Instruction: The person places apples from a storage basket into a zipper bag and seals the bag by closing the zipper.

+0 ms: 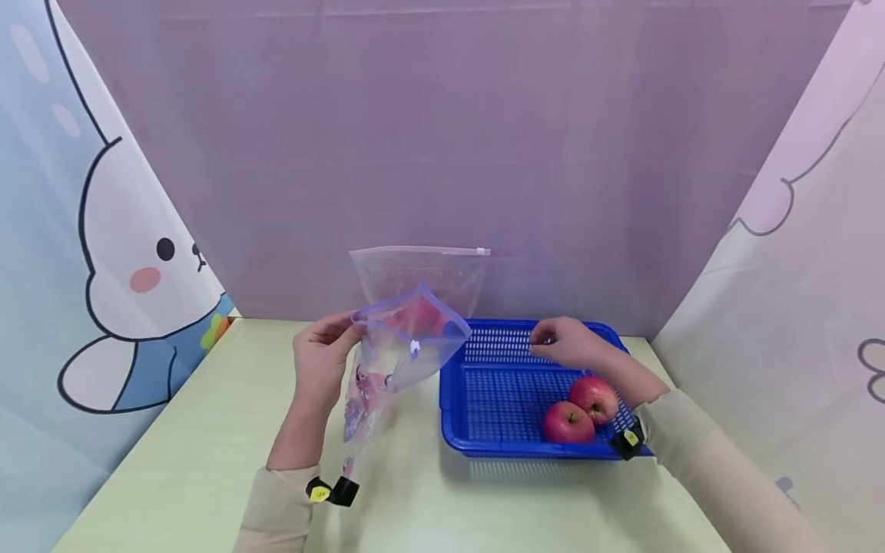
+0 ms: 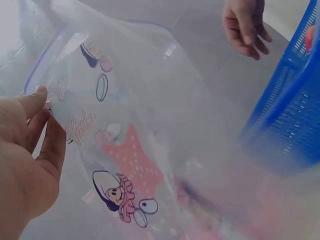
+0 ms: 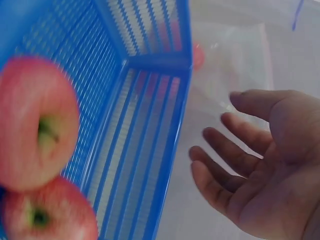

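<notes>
My left hand (image 1: 321, 357) pinches the side edge of a clear zip bag (image 1: 362, 395) near its mouth, thumb against fingers. The bag hangs over the table with its purple-rimmed mouth spread and its slider facing me. Its front carries a pink starfish print (image 2: 134, 162) in the left wrist view. My right hand (image 1: 567, 342) is over the back of the blue basket (image 1: 452, 418), holding nothing, its fingers (image 3: 232, 150) loosely bent and apart. Two red apples, one (image 1: 594, 398) behind the other (image 1: 568, 422), lie in the basket's front right part.
Behind the held bag, a second clear slider bag (image 1: 415, 265) stands upright against the back curtain (image 1: 442, 138), with something red inside, partly covered. Printed curtains (image 1: 148, 253) hang at both sides of the pale table (image 1: 207, 453).
</notes>
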`<state>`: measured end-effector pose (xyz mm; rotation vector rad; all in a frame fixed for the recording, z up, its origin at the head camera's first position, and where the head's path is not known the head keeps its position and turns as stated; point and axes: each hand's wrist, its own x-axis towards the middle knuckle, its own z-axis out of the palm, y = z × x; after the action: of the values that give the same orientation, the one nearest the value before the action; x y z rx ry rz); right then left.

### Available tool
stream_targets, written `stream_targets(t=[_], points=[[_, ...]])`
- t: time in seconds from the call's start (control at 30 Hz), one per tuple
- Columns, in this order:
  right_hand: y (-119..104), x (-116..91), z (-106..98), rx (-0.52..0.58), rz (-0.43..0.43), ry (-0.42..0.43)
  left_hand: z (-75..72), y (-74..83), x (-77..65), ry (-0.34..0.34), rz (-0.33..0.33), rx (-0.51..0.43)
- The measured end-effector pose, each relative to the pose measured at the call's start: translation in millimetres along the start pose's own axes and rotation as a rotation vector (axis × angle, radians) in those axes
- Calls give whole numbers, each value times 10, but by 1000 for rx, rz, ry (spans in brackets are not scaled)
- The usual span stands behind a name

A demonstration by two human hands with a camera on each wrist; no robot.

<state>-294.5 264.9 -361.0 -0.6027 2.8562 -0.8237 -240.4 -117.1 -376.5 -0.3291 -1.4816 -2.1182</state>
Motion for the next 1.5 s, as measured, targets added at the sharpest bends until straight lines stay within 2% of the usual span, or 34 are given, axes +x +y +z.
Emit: stream_targets(t=[0.23, 0.33, 0.53, 0.77, 0.93, 1.07, 1.17, 1.37, 1.5], points=[[245, -8, -107, -125, 65, -210, 63, -1, 24, -30, 27, -22], [330, -15, -117, -157, 105, -266, 69, -44, -5, -44, 15, -20], [498, -9, -113, -156, 203, -342, 66, -135, -90, -42, -39, 20], [601, -7, -89, -126, 316, -386, 77, -187, -178, -50, -66, 87], [652, -22, -79, -156, 390, -421, 81, -175, -210, -55, -66, 99], [713, -36, -91, -120, 494, -442, 72, -179, -214, -54, -50, 90], [756, -28, -91, -118, 513, -460, 73, -183, -212, -58, -42, 78], [791, -13, -42, -192, 450, -496, 69, -198, -238, -62, -60, 85], [794, -20, 0, -186, 445, -486, 63, -198, -256, -64, -64, 100]])
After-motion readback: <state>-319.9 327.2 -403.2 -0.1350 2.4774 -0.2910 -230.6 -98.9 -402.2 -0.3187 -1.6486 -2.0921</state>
